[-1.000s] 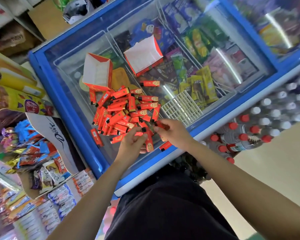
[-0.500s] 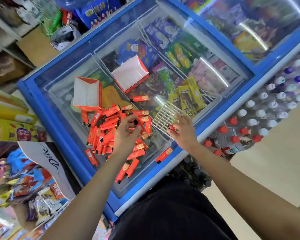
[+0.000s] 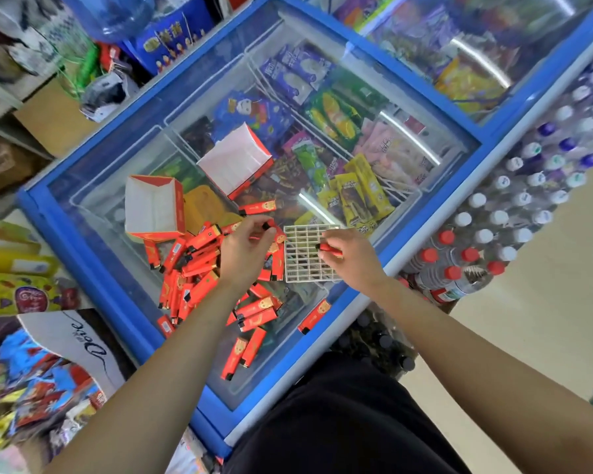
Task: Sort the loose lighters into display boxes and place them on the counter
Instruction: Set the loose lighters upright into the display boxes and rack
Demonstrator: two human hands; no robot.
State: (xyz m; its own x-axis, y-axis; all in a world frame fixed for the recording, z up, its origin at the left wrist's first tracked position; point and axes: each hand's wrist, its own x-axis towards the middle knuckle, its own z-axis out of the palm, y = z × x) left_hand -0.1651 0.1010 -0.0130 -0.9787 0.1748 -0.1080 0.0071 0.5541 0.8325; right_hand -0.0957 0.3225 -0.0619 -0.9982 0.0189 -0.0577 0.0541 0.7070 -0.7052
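Several red lighters (image 3: 199, 261) lie in a loose heap on the glass lid of a blue freezer (image 3: 93, 265). A white plastic grid tray (image 3: 302, 265) rests flat to the right of the heap. My right hand (image 3: 353, 258) holds one red lighter (image 3: 329, 248) over the grid. My left hand (image 3: 250, 251) pinches another lighter (image 3: 269, 225) at the grid's left edge. Two empty red-and-white display boxes stand behind the heap, one (image 3: 153, 206) at the left and one (image 3: 235, 159) further back.
Stray lighters (image 3: 314, 316) lie near the freezer's front edge. Packed water bottles (image 3: 500, 217) stand on the floor at the right. Snack packs and a white display stand (image 3: 69, 340) crowd the left. Shelves and clutter fill the back left.
My right hand carried a lighter from the heap's near side over to the grid tray. My left hand moved up across the heap and picked up a lighter beside the grid. The camera tilted.
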